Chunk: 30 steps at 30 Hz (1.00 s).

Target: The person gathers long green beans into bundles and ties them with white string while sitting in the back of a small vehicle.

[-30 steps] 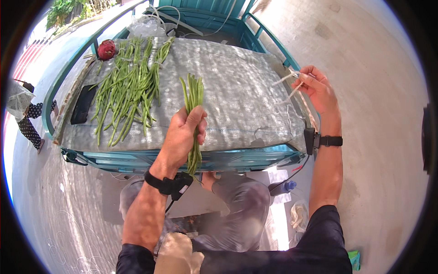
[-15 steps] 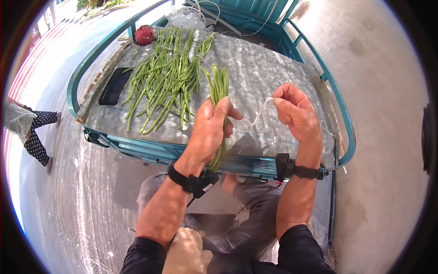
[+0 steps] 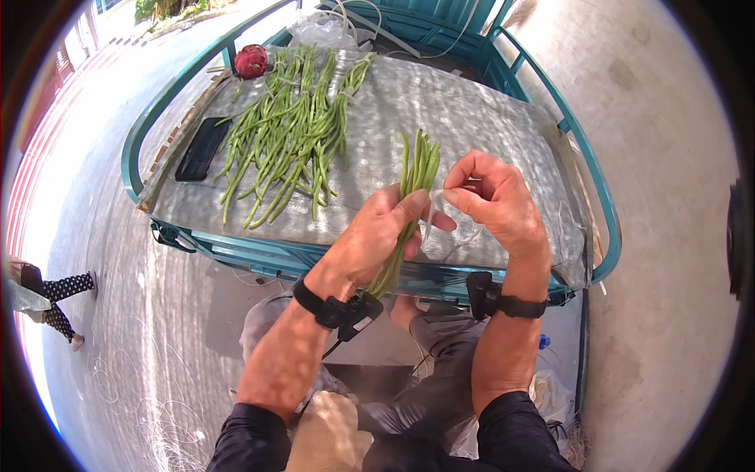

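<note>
The left hand [image 3: 385, 232] grasps a bundle of green beans [image 3: 422, 161], thumb laid across the front and the other fingers passing behind, partly extended to the right. The bundle is located above the near edge of the cart, right of center; it stands nearly upright, its upper end tilted to the far right and its lower end hanging near the left wrist. The right hand [image 3: 497, 197] is positioned just beside it on the right, thumb and index finger pinched on a thin white strip [image 3: 438, 203]. The strip runs toward the fingers of the left hand; from where I stand, I cannot tell whether it passes around the bundle.

A gray woven sheet [image 3: 440, 98] covers the bed of the teal cart [image 3: 132, 153]. On the left part of the sheet lie several tied bunches of beans [image 3: 291, 130], tied ends toward the far side. A round red fruit [image 3: 251, 61] sits at their far left; a flat black device [image 3: 203, 149] lies left of them, near the rail.
</note>
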{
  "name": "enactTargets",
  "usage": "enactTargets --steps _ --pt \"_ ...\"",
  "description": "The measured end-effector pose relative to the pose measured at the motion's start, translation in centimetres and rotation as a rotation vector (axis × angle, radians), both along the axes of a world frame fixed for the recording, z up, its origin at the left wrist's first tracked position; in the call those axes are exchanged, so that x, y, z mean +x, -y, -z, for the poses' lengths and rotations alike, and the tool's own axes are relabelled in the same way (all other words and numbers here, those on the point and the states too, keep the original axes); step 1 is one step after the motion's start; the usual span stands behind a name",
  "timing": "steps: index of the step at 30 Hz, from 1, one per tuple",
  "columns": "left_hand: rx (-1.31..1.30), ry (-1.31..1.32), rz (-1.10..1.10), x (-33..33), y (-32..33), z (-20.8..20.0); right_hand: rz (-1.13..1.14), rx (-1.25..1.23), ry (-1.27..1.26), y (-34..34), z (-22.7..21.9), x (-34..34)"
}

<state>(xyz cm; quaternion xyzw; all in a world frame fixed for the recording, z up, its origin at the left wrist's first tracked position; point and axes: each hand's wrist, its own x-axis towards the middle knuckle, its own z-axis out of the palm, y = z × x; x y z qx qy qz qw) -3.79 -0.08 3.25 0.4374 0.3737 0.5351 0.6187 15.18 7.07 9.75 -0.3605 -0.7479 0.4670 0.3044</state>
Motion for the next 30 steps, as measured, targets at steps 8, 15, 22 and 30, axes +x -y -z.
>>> enactTargets --steps 8,15,22,30 --pt "-0.036 0.086 0.144 0.6 0.1 0.6 0.029 0.089 0.031 -0.3 0.9 1.2" --pt "-0.071 0.045 0.142 0.7 0.3 0.5 0.020 0.101 0.102 -0.3 0.8 1.5" --pt "-0.049 -0.058 0.170 0.0 0.2 0.5 0.032 0.135 0.089 -0.4 1.0 1.6" --pt "0.014 -0.251 0.144 -1.0 -0.1 1.0 0.012 0.146 0.197 0.7 -0.6 2.0"
